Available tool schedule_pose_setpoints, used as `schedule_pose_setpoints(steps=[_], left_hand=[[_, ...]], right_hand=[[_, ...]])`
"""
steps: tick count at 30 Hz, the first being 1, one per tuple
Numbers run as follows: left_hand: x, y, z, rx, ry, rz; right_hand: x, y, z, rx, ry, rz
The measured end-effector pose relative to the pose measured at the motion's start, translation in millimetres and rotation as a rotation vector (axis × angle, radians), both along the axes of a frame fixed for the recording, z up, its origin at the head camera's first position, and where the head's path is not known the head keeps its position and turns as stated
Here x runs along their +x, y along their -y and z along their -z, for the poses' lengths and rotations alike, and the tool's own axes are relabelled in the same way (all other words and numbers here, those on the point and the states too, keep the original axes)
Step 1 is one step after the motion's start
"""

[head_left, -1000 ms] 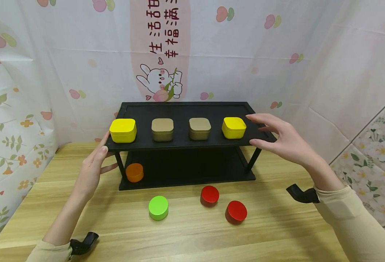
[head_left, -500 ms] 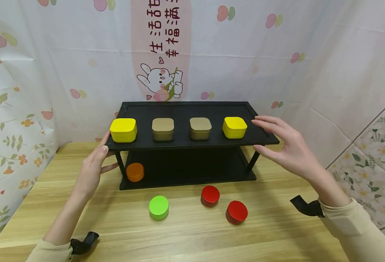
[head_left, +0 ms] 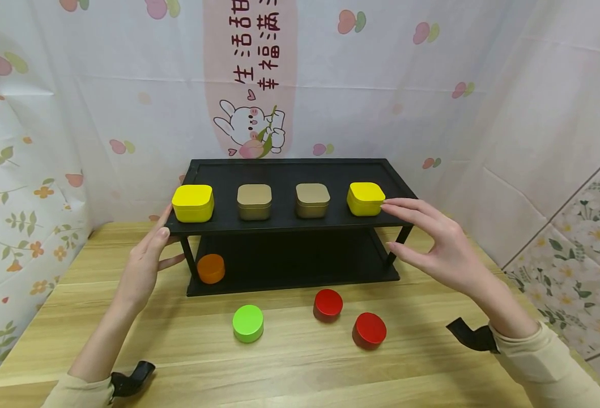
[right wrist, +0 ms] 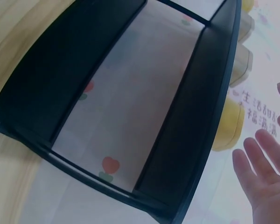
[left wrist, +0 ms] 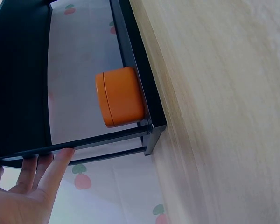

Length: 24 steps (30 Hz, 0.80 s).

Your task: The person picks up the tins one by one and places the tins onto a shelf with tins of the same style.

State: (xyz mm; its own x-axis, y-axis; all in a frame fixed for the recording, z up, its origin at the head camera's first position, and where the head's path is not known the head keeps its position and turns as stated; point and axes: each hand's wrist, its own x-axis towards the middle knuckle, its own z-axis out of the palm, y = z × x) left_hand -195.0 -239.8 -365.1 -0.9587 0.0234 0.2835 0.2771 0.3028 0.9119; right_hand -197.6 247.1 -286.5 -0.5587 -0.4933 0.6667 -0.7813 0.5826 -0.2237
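Observation:
A black two-tier shelf [head_left: 279,221] stands on the wooden table. My left hand [head_left: 141,266] touches its upper left end; in the left wrist view, the fingertips [left wrist: 65,153] rest along the side rail. My right hand [head_left: 437,246] is at the shelf's right end, thumb and fingers spread, holding nothing. Its fingertips are close to the right yellow square box [head_left: 365,199]; the right wrist view has a gap between hand and yellow box [right wrist: 229,125]. Two bronze boxes [head_left: 254,202] and another yellow box [head_left: 192,204] share the top tier.
An orange round tin [head_left: 210,268] sits at the left of the lower tier. On the table in front are a green round tin [head_left: 248,324] and two red round tins [head_left: 327,305]. A patterned curtain [head_left: 141,113] hangs behind.
My right hand first drew away to the right, then came back left and a little lower, toward the right yellow box. My left hand and the boxes have stayed in place.

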Motion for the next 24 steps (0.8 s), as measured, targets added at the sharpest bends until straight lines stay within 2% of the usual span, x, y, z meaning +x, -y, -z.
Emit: schedule_pose_setpoints(steps=[8,16,24], left_hand=[[0.4,-0.4,-0.1,-0.007,-0.002,0.003],[0.1,0.6,0.1,-0.006,-0.006,0.008],[-0.6,0.2,-0.3,0.000,-0.007,0.013]], right_hand=[[4.4,12,5.8,-0.007,0.039,-0.016],[8.0,35,18.2,-0.003,0.085,-0.096],[10.6,52,28.6,0.021,0.156,-0.109]])
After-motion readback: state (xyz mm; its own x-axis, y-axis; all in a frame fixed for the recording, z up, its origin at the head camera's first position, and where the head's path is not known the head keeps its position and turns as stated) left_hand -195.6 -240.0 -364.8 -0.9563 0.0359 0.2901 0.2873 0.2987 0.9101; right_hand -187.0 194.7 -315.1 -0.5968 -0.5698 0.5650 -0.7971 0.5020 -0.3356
